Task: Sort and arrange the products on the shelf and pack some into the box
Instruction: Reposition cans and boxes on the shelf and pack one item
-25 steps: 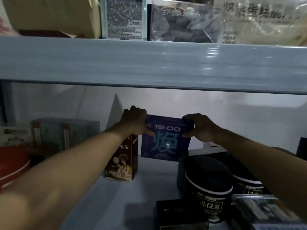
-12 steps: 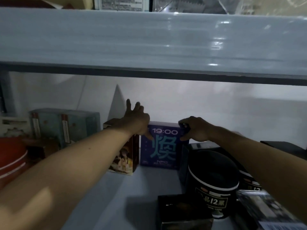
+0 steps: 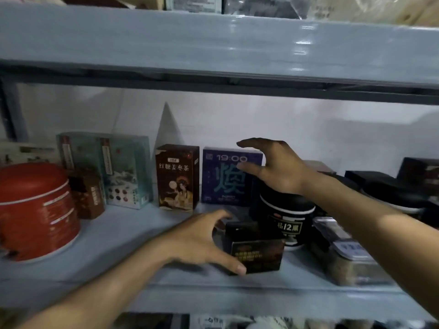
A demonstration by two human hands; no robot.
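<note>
Blue box [image 3: 218,186], one; red tin [image 3: 35,210], one

The tea carton [image 3: 177,176] stands left of the 19:00 box [image 3: 223,184], the small box [image 3: 257,252] before the tub [image 3: 287,224].

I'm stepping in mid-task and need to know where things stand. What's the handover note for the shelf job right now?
Left hand: open, fingers spread round the left side of the small black box near the front of the shelf; whether it grips is unclear.
Right hand: open, holding nothing, in front of the purple box.
Done: purple box stands upright at the back, beside the brown tea box.
Left: place the small black box; nothing seen packed, and no packing box is in view.
</note>
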